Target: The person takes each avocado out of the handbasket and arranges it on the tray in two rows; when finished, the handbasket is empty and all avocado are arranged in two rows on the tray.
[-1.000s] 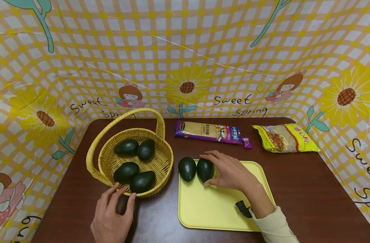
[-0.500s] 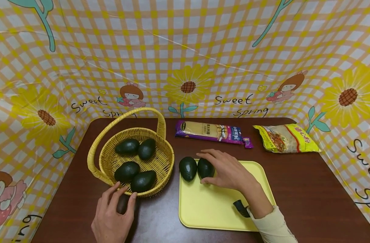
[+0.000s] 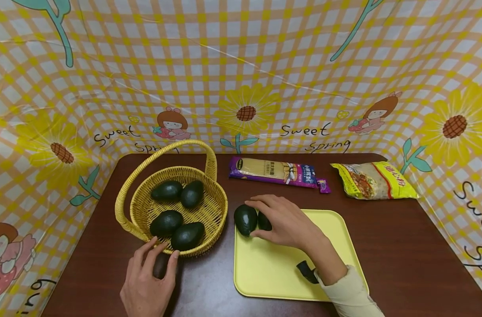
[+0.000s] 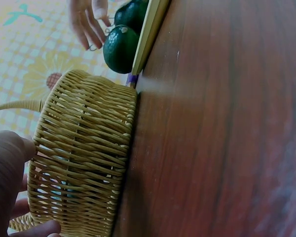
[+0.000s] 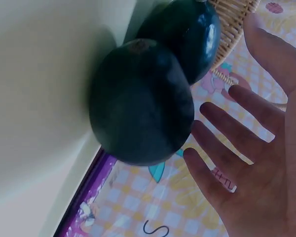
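Dark avocado now more covered by right hand.

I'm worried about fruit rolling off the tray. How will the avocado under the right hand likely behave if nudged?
The avocado is rounded and egg-shaped, so it would probably roll or wobble. Its skin looks smooth and glossy, so perhaps slippery. The second avocado close beside it and the right hand cupped over it should limit movement on the yellow tray.

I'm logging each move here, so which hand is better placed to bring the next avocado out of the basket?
Probably the left hand: its fingertips touch the basket's near rim, right by the closest avocado. The right hand rests at the two avocados on the yellow tray, farther from the basket.
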Demonstrator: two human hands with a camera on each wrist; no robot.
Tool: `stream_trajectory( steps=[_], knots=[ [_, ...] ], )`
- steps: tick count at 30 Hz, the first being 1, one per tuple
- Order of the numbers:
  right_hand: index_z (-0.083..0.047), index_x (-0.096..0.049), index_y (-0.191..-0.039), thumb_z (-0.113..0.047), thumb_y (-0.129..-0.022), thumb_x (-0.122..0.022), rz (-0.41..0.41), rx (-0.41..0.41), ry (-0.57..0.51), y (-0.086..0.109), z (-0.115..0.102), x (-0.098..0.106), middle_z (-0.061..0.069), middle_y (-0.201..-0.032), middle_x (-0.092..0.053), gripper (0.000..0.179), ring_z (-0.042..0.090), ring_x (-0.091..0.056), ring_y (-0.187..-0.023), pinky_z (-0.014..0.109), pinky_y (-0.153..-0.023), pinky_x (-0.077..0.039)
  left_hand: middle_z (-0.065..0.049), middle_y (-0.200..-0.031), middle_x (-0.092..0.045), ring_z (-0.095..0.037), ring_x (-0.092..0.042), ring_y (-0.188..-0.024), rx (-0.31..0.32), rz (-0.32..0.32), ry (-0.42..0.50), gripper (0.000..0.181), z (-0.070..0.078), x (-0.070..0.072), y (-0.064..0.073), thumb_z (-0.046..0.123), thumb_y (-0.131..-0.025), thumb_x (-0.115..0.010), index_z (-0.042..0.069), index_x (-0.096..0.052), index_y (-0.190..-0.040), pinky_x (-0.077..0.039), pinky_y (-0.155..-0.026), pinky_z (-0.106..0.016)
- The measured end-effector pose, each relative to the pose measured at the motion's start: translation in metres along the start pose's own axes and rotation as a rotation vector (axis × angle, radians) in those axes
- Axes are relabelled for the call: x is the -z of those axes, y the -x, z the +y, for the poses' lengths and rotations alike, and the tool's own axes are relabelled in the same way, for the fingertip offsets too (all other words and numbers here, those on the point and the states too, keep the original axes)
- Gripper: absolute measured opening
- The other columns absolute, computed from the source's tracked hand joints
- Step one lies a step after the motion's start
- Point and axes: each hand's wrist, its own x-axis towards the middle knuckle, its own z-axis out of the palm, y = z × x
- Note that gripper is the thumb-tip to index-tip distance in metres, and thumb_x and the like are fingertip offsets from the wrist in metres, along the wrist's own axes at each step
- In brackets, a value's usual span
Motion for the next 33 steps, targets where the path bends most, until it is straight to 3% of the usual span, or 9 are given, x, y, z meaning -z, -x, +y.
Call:
stream_trajectory(
  steps=[33],
  knots=[
    [-0.016, -0.064, -0.148, -0.054, -0.102, -0.071, -0.021, 0.171, 0.078, -0.045, -0.052, 0.0, 0.004, -0.141, -0.068, 0.06, 0.027, -0.063, -0.134, 0.049, -0.112, -0.051, -0.008, -0.124, -0.074, -0.035, -0.072, -0.098, -0.011, 0.015, 0.008, 0.032, 0.002, 0.001, 0.0, 0.034, -0.085, -0.094, 0.014, -0.084, -0.108, -0.059, -0.061, -0.058]
  ],
)
